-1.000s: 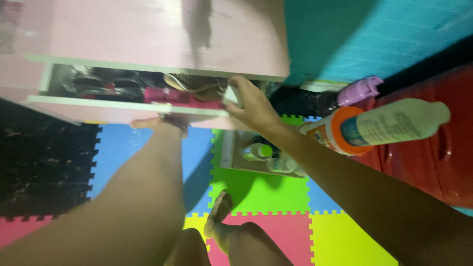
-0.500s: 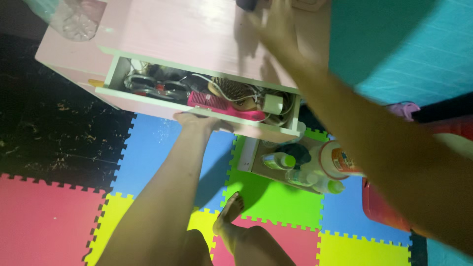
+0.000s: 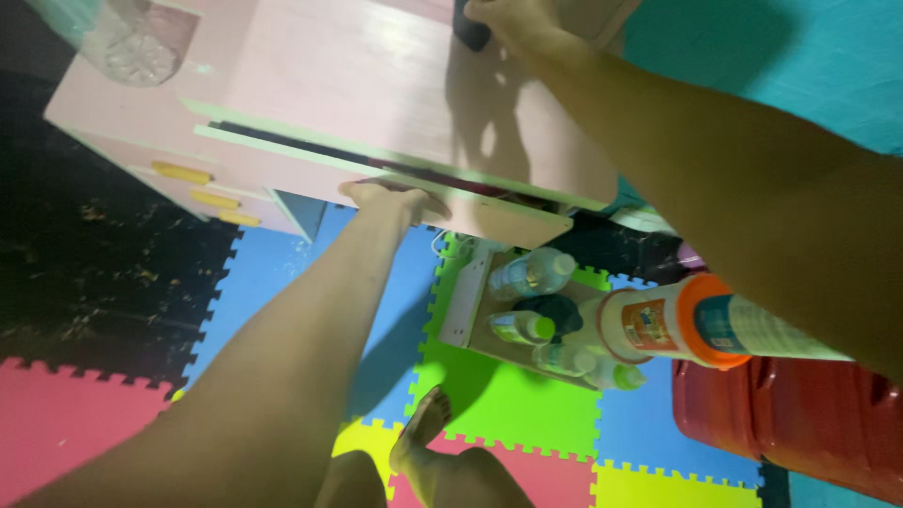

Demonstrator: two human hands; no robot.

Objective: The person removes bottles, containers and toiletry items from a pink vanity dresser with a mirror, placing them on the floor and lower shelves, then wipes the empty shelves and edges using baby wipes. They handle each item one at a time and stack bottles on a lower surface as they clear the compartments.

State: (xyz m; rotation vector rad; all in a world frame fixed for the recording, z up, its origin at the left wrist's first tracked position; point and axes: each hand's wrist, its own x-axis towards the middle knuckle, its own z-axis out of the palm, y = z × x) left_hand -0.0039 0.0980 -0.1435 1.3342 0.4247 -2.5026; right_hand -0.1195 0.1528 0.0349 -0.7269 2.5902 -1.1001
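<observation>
Pink bench (image 3: 376, 85) stands over the foam-tile floor (image 3: 508, 404). Its top drawer (image 3: 395, 183) is nearly closed; left hand (image 3: 390, 198) presses flat against its front. Right hand (image 3: 513, 23) closes on a dark object (image 3: 470, 28) on top.

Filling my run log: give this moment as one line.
left hand: pressed on drawer front, nearly shut | right hand: on dark object atop pink cabinet | floor: foam mat, bottles
</observation>
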